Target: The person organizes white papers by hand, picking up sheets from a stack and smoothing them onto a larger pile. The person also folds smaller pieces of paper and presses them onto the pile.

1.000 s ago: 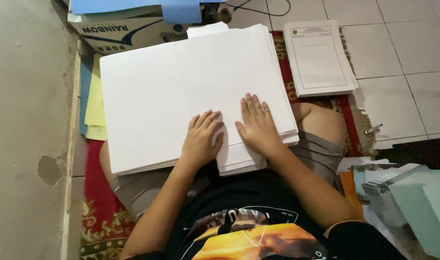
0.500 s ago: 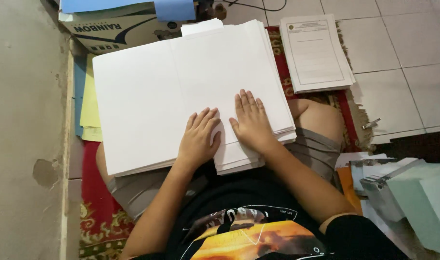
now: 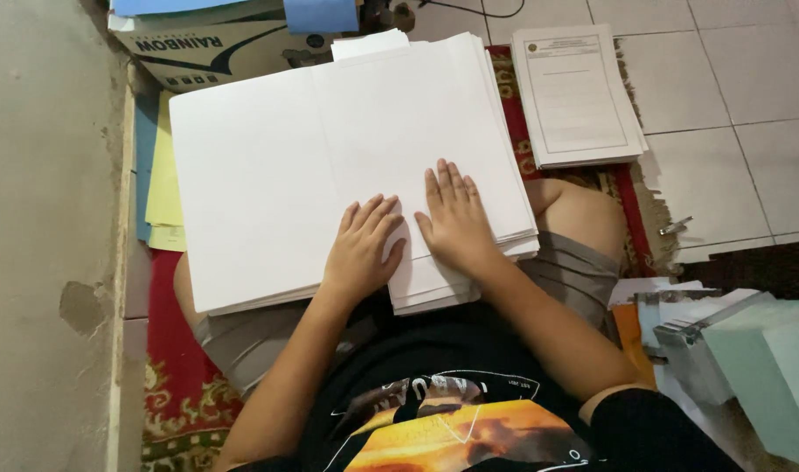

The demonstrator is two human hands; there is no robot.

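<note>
A thick stack of blank white paper (image 3: 268, 166) lies across my lap, two piles side by side. My left hand (image 3: 362, 251) rests flat on the near edge of the stack, fingers slightly spread. My right hand (image 3: 453, 217) lies flat beside it on the right pile, fingers together and pointing away from me. Neither hand grips a sheet. Both palms press on the paper near the seam between the piles.
A stack of printed forms (image 3: 576, 94) sits on the tiled floor at the upper right. A cardboard box (image 3: 209, 45) stands behind the paper. Yellow and blue sheets (image 3: 159, 183) lie at the left by the wall. Pale green folders (image 3: 758, 350) are at my right.
Both hands have stayed on the paper in nearly the same pose; the view has shifted slightly, nothing else moved.
</note>
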